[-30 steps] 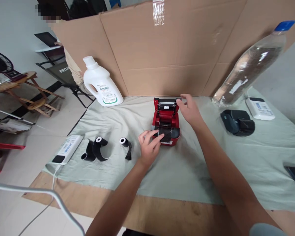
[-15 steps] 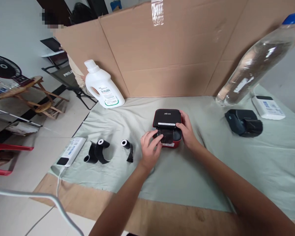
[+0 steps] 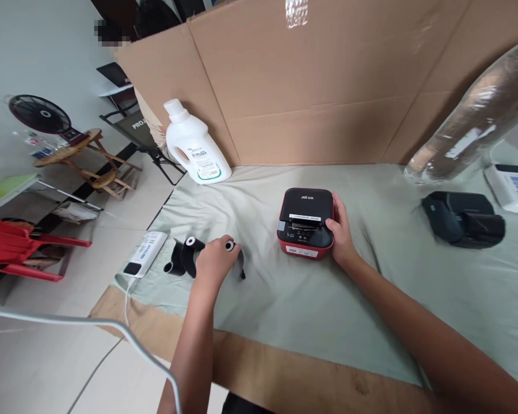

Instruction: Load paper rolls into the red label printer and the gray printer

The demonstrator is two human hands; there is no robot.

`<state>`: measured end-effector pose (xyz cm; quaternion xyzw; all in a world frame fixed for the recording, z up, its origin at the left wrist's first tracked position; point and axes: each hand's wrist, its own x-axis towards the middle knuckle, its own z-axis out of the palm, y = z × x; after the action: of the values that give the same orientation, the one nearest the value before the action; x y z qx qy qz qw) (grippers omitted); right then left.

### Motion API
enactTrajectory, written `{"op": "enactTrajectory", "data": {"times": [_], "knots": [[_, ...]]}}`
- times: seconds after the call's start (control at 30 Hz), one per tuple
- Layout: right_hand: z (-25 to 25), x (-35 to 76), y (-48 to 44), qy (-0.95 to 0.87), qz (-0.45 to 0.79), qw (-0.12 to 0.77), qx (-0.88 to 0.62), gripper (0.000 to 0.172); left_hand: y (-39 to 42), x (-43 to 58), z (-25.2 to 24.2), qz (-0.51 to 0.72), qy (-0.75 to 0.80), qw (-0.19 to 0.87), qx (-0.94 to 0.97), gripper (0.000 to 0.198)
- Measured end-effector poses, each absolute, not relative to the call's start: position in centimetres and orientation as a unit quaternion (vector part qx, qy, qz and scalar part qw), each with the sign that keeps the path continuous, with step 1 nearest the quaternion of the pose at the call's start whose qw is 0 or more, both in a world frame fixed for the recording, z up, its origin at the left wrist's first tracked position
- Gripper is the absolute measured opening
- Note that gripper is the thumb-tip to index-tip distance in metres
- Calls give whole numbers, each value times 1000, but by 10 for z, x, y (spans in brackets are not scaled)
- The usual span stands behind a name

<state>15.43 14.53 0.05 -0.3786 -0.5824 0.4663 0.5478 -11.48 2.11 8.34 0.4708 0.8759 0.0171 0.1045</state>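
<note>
A small red and black label printer [image 3: 307, 208] sits on the cloth with its black lid down and its front buttons showing. My right hand [image 3: 340, 233] grips its right side, thumb on top and fingers round the far side. To the left, my left hand [image 3: 216, 261] is closed on a black roll [image 3: 229, 246] with a white core. A dark tail hangs from that roll on the hand's right; the palm hides the rest. Just left of this hand lie two more black rolls [image 3: 179, 259], partly unwound.
A white power bank-like box [image 3: 145, 253] with a cable is at the left. A white jug [image 3: 198, 150] and a big clear bottle [image 3: 470, 121] stand before the cardboard screen [image 3: 306, 86]. On the right lie a black device [image 3: 461, 218] and another white box [image 3: 513, 187].
My left hand has left the printer's front and moved left onto the black roll. The dark piece at the printer's front is gone from there. My right hand stays on the printer.
</note>
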Motion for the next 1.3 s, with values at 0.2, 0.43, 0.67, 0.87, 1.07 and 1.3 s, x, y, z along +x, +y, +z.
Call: {"op": "enactTrajectory", "data": {"times": [0.2,0.43,0.67,0.87,1.07,1.3], "knots": [[1,155,145,-587,472,544,-368,69,-8,-132,84,83,879,56,467,34],[-1,155,146,-579,482,552,-358,67,-21,-159,62,31,869,47,492,43],[-4,155,150,-569,486,551,-369,69,-14,-114,66,303,769,-80,557,31],[-4,155,156,-544,525,528,-387,78,77,-35,59,522,635,323,468,41],[-1,162,159,-564,537,500,-378,75,112,-31,47,534,510,554,384,55],[4,163,156,-549,557,508,-361,74,107,-37,46,540,471,600,356,63]]}}
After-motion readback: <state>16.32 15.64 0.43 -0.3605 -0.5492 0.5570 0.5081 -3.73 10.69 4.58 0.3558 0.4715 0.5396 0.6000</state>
